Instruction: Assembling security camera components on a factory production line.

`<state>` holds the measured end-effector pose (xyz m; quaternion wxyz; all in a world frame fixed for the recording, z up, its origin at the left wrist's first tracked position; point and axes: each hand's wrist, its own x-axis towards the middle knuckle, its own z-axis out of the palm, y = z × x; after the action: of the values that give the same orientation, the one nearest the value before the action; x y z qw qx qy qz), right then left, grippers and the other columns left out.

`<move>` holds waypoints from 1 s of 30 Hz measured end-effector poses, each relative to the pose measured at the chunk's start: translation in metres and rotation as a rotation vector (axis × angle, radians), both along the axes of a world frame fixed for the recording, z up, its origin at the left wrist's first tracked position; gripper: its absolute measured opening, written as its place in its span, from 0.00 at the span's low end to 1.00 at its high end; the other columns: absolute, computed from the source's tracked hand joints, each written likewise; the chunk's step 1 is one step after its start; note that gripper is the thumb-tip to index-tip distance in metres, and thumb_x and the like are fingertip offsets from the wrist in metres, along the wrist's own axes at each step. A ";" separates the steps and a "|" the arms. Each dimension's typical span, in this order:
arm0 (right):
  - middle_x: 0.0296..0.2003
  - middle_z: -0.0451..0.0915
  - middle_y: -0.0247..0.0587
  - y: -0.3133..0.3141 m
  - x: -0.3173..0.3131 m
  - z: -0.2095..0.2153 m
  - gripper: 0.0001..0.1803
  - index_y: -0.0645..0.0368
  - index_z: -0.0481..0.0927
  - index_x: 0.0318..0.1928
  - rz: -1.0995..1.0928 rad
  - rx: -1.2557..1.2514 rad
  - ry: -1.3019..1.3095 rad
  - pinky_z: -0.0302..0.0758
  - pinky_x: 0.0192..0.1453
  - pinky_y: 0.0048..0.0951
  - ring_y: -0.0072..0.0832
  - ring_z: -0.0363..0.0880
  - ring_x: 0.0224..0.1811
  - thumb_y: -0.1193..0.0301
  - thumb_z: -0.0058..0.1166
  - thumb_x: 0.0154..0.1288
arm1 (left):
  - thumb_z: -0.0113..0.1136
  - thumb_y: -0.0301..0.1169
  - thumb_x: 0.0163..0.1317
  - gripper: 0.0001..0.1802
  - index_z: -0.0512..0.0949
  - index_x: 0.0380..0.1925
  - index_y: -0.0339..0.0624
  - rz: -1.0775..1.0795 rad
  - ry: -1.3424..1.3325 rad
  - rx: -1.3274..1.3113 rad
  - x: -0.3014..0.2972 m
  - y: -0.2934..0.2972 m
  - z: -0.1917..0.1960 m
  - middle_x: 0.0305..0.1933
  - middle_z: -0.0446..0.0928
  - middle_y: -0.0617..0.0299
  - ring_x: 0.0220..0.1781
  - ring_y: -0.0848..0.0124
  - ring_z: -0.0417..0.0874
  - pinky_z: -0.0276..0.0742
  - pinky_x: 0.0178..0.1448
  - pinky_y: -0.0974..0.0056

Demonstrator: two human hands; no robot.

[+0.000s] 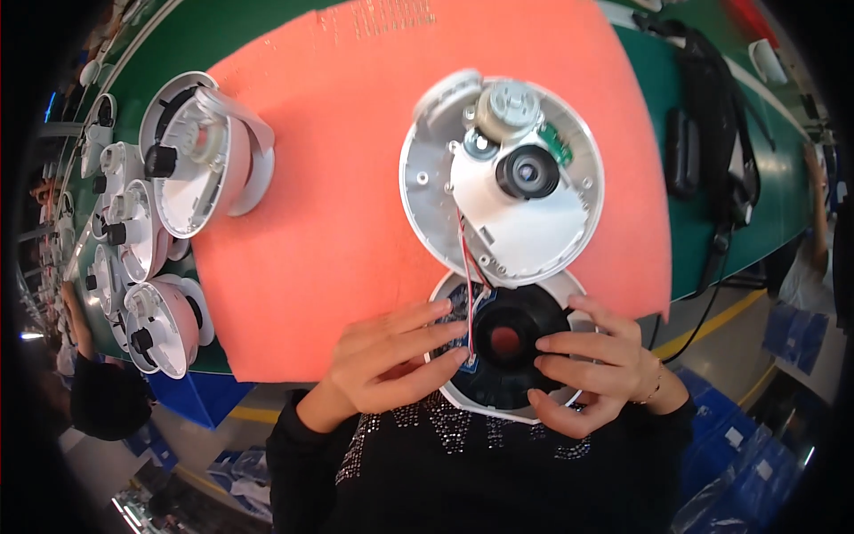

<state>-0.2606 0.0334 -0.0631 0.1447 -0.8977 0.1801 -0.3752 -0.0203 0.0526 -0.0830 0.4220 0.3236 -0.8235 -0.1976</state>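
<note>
left hand (391, 356): fingers closed on black round housing (507, 343), lower centre | right hand (592, 374): fingers closed on same housing | white camera base (503, 178): above it on orange mat (338, 222), joined by red wires (464, 258) | bench (222, 36): green

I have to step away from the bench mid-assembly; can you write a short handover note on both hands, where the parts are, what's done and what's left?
Left hand: fingertips pressed on the left rim of the black round housing.
Right hand: gripping its right side.
The housing sits at the near edge of the orange mat. The open white dome base, lens module facing up, lies just beyond it, linked by red and white wires.
Done: halves wired together.
Left: seemingly closing the two halves.
More white units wait at left.
</note>
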 end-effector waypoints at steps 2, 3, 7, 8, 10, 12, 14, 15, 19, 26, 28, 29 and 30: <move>0.25 0.71 0.26 0.007 0.001 -0.008 0.15 0.40 0.75 0.32 -0.035 0.012 0.008 0.75 0.45 0.42 0.24 0.76 0.34 0.69 0.60 0.40 | 0.62 0.19 0.38 0.15 0.80 0.31 0.42 -0.011 0.006 0.031 0.001 0.001 -0.002 0.38 0.78 0.55 0.40 0.58 0.80 0.81 0.36 0.62; 0.26 0.71 0.26 0.007 0.001 -0.009 0.15 0.40 0.75 0.32 -0.058 0.011 -0.006 0.75 0.45 0.42 0.24 0.76 0.34 0.69 0.60 0.39 | 0.62 0.19 0.38 0.15 0.80 0.31 0.42 -0.003 0.021 0.026 0.000 0.000 -0.003 0.38 0.78 0.55 0.40 0.59 0.80 0.81 0.36 0.63; 0.27 0.72 0.27 0.009 -0.001 -0.011 0.14 0.41 0.75 0.31 -0.084 0.024 -0.017 0.74 0.45 0.44 0.24 0.76 0.35 0.69 0.60 0.39 | 0.61 0.19 0.38 0.15 0.80 0.31 0.43 -0.010 0.023 0.010 -0.002 -0.001 -0.006 0.37 0.78 0.54 0.39 0.60 0.80 0.81 0.36 0.63; 0.27 0.72 0.27 0.008 0.000 -0.012 0.14 0.41 0.75 0.31 -0.086 0.022 -0.020 0.74 0.45 0.44 0.24 0.76 0.35 0.69 0.60 0.39 | 0.61 0.19 0.38 0.15 0.80 0.31 0.43 -0.011 0.020 0.009 -0.001 -0.001 -0.005 0.37 0.78 0.54 0.39 0.60 0.80 0.81 0.36 0.63; 0.27 0.72 0.27 0.009 0.001 -0.013 0.12 0.44 0.76 0.30 -0.067 0.043 -0.060 0.75 0.43 0.44 0.25 0.75 0.33 0.69 0.60 0.39 | 0.62 0.20 0.38 0.15 0.80 0.31 0.44 -0.001 -0.006 0.020 -0.002 0.001 -0.004 0.36 0.78 0.56 0.38 0.61 0.80 0.80 0.36 0.63; 0.26 0.72 0.27 0.009 0.000 -0.014 0.11 0.45 0.77 0.30 -0.068 0.036 -0.069 0.76 0.42 0.42 0.25 0.75 0.32 0.69 0.60 0.40 | 0.62 0.21 0.38 0.15 0.80 0.31 0.46 -0.015 -0.031 0.005 0.000 -0.002 0.000 0.35 0.78 0.57 0.38 0.62 0.80 0.80 0.36 0.63; 0.26 0.72 0.27 0.009 0.001 -0.012 0.11 0.46 0.78 0.30 -0.068 0.022 -0.078 0.76 0.41 0.41 0.25 0.75 0.31 0.69 0.59 0.41 | 0.62 0.21 0.38 0.15 0.81 0.30 0.47 -0.028 -0.055 -0.018 -0.001 -0.003 0.003 0.33 0.78 0.59 0.38 0.63 0.81 0.80 0.36 0.63; 0.25 0.72 0.28 0.008 0.003 -0.010 0.10 0.47 0.79 0.31 -0.084 0.025 -0.105 0.76 0.40 0.39 0.24 0.75 0.30 0.70 0.59 0.42 | 0.63 0.22 0.38 0.14 0.81 0.30 0.47 -0.001 -0.028 0.014 -0.002 -0.002 0.004 0.31 0.78 0.60 0.37 0.64 0.81 0.80 0.36 0.63; 0.25 0.74 0.29 0.002 0.007 -0.004 0.11 0.49 0.81 0.34 -0.096 0.032 -0.138 0.77 0.39 0.33 0.24 0.75 0.30 0.69 0.59 0.45 | 0.64 0.23 0.39 0.13 0.81 0.29 0.48 0.044 -0.017 0.038 -0.001 -0.004 0.008 0.28 0.76 0.62 0.34 0.65 0.81 0.79 0.36 0.62; 0.28 0.77 0.41 -0.014 0.001 0.007 0.15 0.63 0.77 0.37 -0.080 0.156 -0.145 0.77 0.29 0.29 0.32 0.77 0.24 0.68 0.59 0.48 | 0.67 0.30 0.39 0.16 0.80 0.33 0.40 0.020 -0.093 0.033 -0.003 -0.015 0.024 0.29 0.77 0.59 0.34 0.65 0.82 0.79 0.37 0.63; 0.27 0.77 0.42 -0.018 -0.001 0.015 0.18 0.64 0.76 0.39 -0.064 0.284 -0.146 0.76 0.29 0.28 0.33 0.76 0.23 0.68 0.60 0.48 | 0.69 0.34 0.39 0.24 0.77 0.37 0.33 0.107 0.019 0.261 -0.007 -0.013 0.031 0.34 0.78 0.56 0.34 0.63 0.82 0.79 0.38 0.63; 0.27 0.77 0.42 -0.021 -0.004 0.018 0.21 0.65 0.75 0.42 -0.050 0.430 -0.147 0.76 0.28 0.27 0.34 0.76 0.22 0.67 0.60 0.48 | 0.71 0.36 0.38 0.31 0.73 0.42 0.30 0.085 -0.001 0.283 -0.002 -0.011 0.031 0.38 0.78 0.52 0.35 0.62 0.82 0.79 0.39 0.63; 0.28 0.77 0.43 -0.023 -0.007 0.022 0.25 0.65 0.72 0.46 0.004 0.505 -0.125 0.74 0.27 0.25 0.35 0.77 0.23 0.65 0.62 0.48 | 0.71 0.35 0.39 0.32 0.71 0.44 0.30 0.051 -0.003 0.408 0.002 -0.007 0.031 0.38 0.78 0.51 0.36 0.62 0.82 0.79 0.39 0.64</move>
<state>-0.2674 0.0099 -0.0413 0.3757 -0.8086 0.2568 -0.3728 -0.0187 0.0459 -0.0521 0.3514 0.4233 -0.7585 -0.3493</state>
